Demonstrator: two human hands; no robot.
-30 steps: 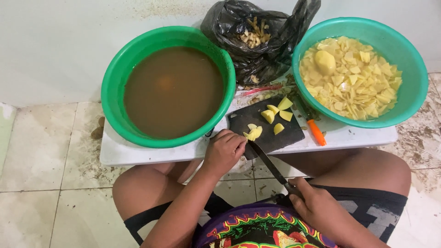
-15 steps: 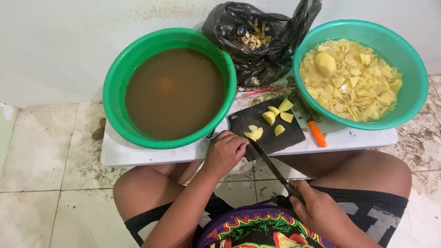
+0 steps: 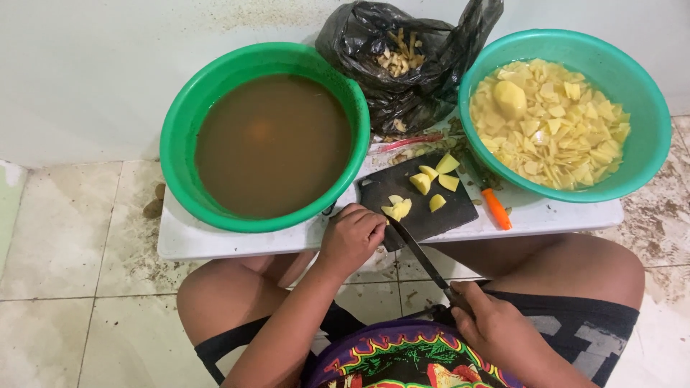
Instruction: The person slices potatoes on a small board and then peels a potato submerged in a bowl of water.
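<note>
Upper left: green basin (image 3: 176, 162) w/ brown water. Centre: left hand (image 3: 350, 238), fingers curled, pins potato piece (image 3: 397, 209) on black cutting board (image 3: 460, 208). Lower right: right hand (image 3: 496, 330) fist-closed round knife (image 3: 420, 253), blade at the piece.

Two green basins (image 3: 215, 86), black bag (image 3: 402, 79), orange peeler (image 3: 497, 209).

Support: my low white table (image 3: 215, 241) on the tiled floor (image 3: 65, 287).
Resting on it: two green basins (image 3: 180, 172) (image 3: 647, 154), black cutting board (image 3: 449, 215), black bag (image 3: 413, 100), orange-handled peeler (image 3: 496, 208).
</note>
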